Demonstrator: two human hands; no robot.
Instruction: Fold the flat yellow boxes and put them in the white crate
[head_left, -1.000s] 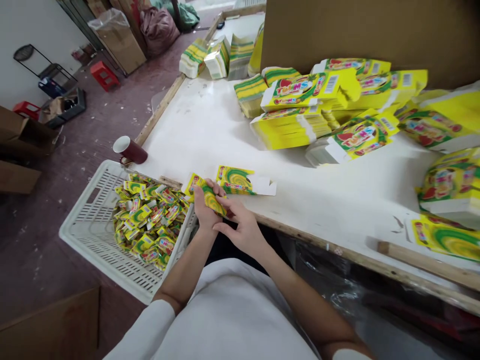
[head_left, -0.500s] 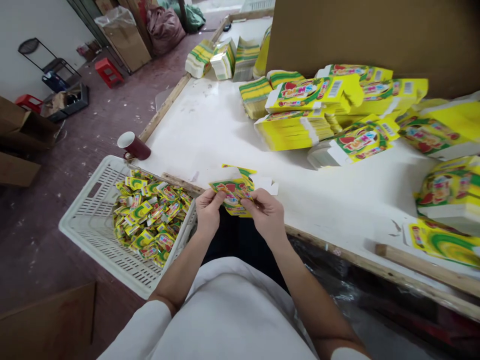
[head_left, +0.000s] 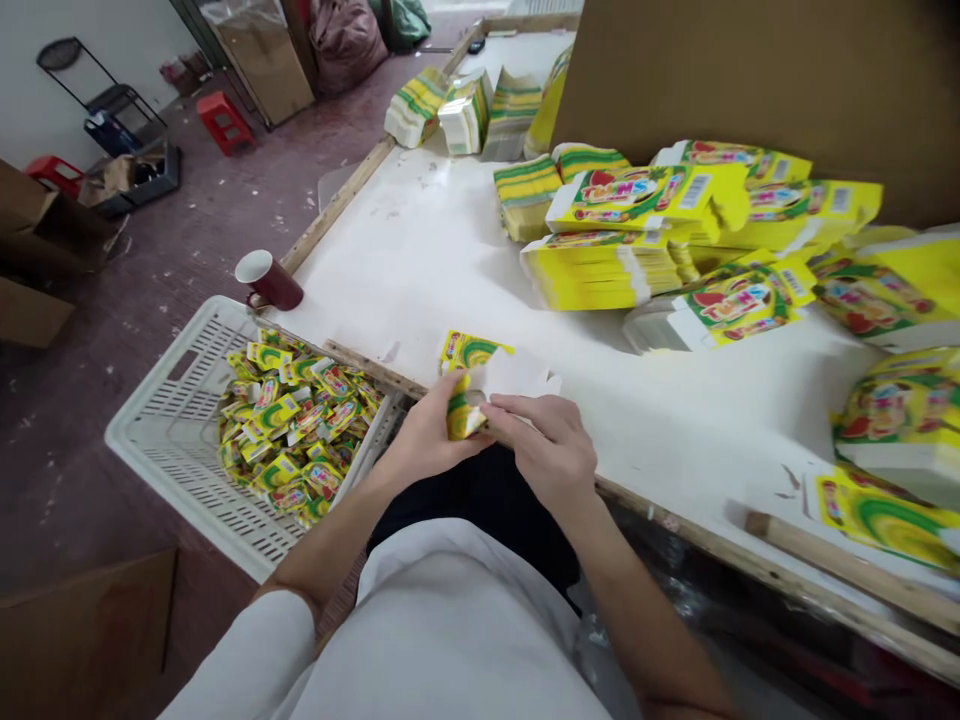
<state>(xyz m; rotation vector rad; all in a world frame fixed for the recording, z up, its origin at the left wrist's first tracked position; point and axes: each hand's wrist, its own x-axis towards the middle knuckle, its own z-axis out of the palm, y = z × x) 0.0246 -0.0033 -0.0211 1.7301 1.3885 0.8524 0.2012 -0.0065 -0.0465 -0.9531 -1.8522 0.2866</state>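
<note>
Just over the table's near edge, a small yellow and green carton (head_left: 460, 416) is in my left hand (head_left: 429, 432), whose thumb and fingers are wrapped around it. An end of the carton faces up, with pale inner card showing. My right hand (head_left: 553, 446) has its fingers bent together at that end, touching the carton's edge; part of the grip is hidden. Right behind the hands lie a printed yellow flat carton (head_left: 466, 350) and a white card blank (head_left: 525, 372) on the white table (head_left: 405, 250).
On my left stands a white plastic crate (head_left: 161, 430) with many small yellow cartons (head_left: 296, 415). A maroon mug (head_left: 276, 284) sits at the table's corner. Stacks of flat yellow cartons (head_left: 600, 275) spread across the back and right, before a large cardboard sheet (head_left: 750, 90).
The carton has turned from showing its printed front to standing end-up in my left hand. My left hand has wrapped around it, and my right fingers have moved to its end.
</note>
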